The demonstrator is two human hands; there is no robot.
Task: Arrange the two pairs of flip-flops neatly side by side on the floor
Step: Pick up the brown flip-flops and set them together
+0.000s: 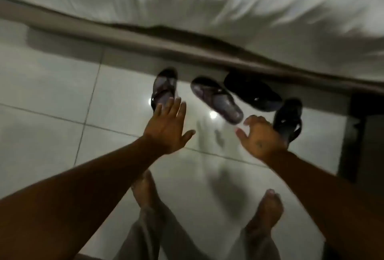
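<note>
Several flip-flops lie scattered on the white tiled floor beside a bed. A purple-grey flip-flop (164, 88) lies at the left, its partner (216, 99) angled beside it. A black flip-flop (252, 91) lies partly under the bed edge; another black flip-flop (288, 119) is at the right. My left hand (169, 127) reaches forward with fingers spread, its fingertips over the heel of the left purple-grey flip-flop. My right hand (259, 135) hovers with curled fingers between the second purple-grey one and the right black one. Neither hand holds anything. The frame is motion-blurred.
A bed with a white cover (207, 0) and a brown base rail (166, 41) runs across the top. A dark piece of furniture (363, 135) stands at the right. My bare feet (145, 193) (268, 212) stand on the glossy tiles (52, 104) below.
</note>
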